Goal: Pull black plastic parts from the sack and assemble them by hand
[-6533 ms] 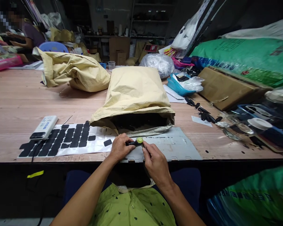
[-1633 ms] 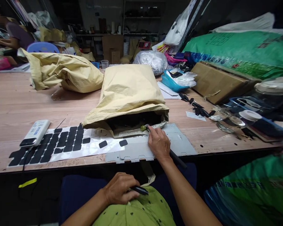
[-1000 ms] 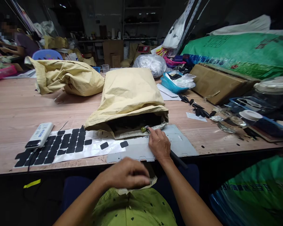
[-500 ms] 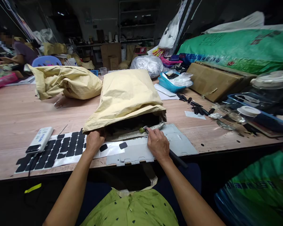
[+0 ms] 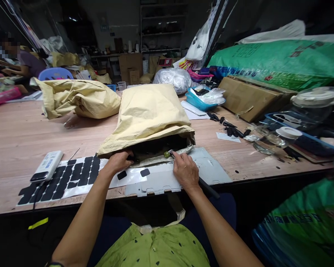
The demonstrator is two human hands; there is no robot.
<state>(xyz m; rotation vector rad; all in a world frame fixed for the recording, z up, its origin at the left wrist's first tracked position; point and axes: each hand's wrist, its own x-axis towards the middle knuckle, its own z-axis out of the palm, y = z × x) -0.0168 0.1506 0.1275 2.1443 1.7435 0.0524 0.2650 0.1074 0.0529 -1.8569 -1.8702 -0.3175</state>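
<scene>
The open paper sack (image 5: 153, 109) lies on the table (image 5: 97, 133), its dark mouth facing the person. Well to its left is a pink tray (image 5: 4, 97). Nearer to the sack, on its front left, a white device (image 5: 47, 165) rests on a sheet of black patches (image 5: 85, 172), which runs up to the sack's left corner. A crumpled paper sack (image 5: 91, 100) lies just left of the open one. The left hand (image 5: 118, 162) is at the left end of the sack's mouth, fingertips inside; I cannot tell whether they close on anything. Two separate black patches (image 5: 145, 172) lie in front of the mouth. The right hand (image 5: 186, 170), in front of the mouth's right half and over a grey board (image 5: 211, 167), pinches a slim tool (image 5: 208, 188); its yellow-green head (image 5: 167, 154) is at the mouth's lower lip, its dark handle sticking out behind the hand. Right of the sack come a blue tray (image 5: 196, 102), small black parts (image 5: 233, 131), a cardboard box (image 5: 247, 98) and, farthest, a large green bag (image 5: 278, 61).
</scene>
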